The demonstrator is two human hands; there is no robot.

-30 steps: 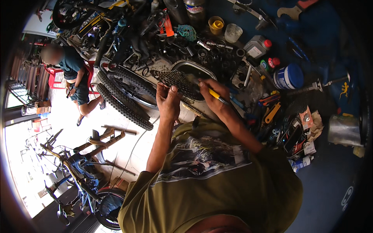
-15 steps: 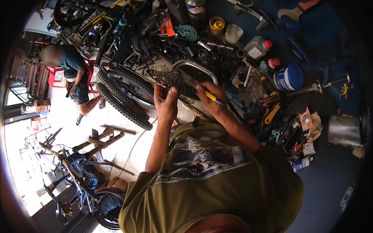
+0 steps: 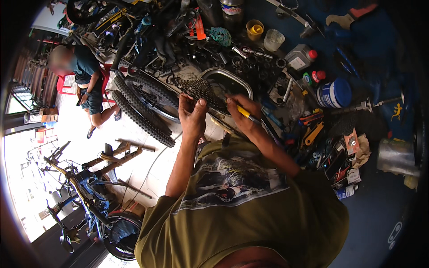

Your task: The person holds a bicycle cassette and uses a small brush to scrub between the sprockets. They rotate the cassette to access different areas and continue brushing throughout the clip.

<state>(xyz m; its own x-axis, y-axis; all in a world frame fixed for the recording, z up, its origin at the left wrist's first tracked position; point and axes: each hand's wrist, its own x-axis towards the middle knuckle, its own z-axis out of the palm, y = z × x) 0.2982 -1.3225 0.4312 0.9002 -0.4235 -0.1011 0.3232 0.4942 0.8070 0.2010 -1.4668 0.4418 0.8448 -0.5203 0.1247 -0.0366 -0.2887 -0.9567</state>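
Observation:
My left hand (image 3: 193, 115) is closed, thumb and fingers pinched at the near left edge of a dark bicycle cassette (image 3: 199, 90) with toothed sprocket rings. My right hand (image 3: 246, 114) is shut on a slim yellow-and-black-handled tool (image 3: 245, 112), which slants across the fingers with its yellow part toward the cassette. Those fingertips rest close to the cassette's right edge; the tool's working tip is too small to make out. Behind the cassette curves a silver metal loop (image 3: 230, 76), and a knobby tyre (image 3: 143, 123) lies to the left of my left hand.
Loose bike parts and tools crowd the bench beyond my hands. On the right stand a blue-and-white tub (image 3: 334, 93), a grey bottle (image 3: 300, 57) and a yellow cup (image 3: 254, 30). A person (image 3: 85, 76) sits on a red chair at left. Bike frames (image 3: 91, 183) stand lower left.
The view has shifted slightly. Both hands stay at the cassette with nearly the same grip, and the yellow-and-black tool remains in my right hand.

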